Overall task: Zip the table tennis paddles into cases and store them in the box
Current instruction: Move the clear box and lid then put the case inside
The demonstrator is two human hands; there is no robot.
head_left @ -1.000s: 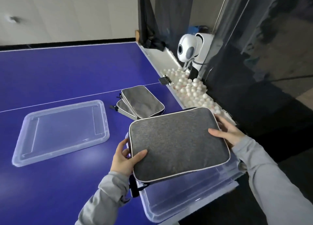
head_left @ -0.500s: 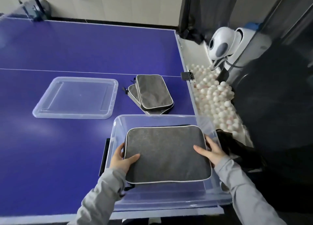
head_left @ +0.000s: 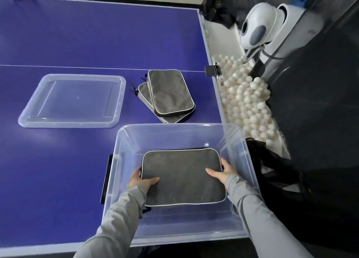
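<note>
The grey paddle case (head_left: 183, 177) now sits lower than half a second ago, well down inside the clear plastic box (head_left: 174, 130); whether it already rests on the floor of the box cannot be told. A second ago it was held above the rim, tilted. The left hand (head_left: 140, 181) grips the case's left edge, thumb lying on top and fingers curled round the side; the right hand (head_left: 223, 172) grips the right edge in the same way. Both grey sleeves reach over the near wall of the box. The box stands at the near right corner of the blue table tennis table (head_left: 77, 34). Just beyond it, two more grey cases (head_left: 167, 96) lie stacked and fanned on the table, unmoved, and the clear lid (head_left: 72, 100) lies flat to their left. White balls (head_left: 246, 100) fill the tray beside the table, under a white ball machine (head_left: 256, 24).
</note>
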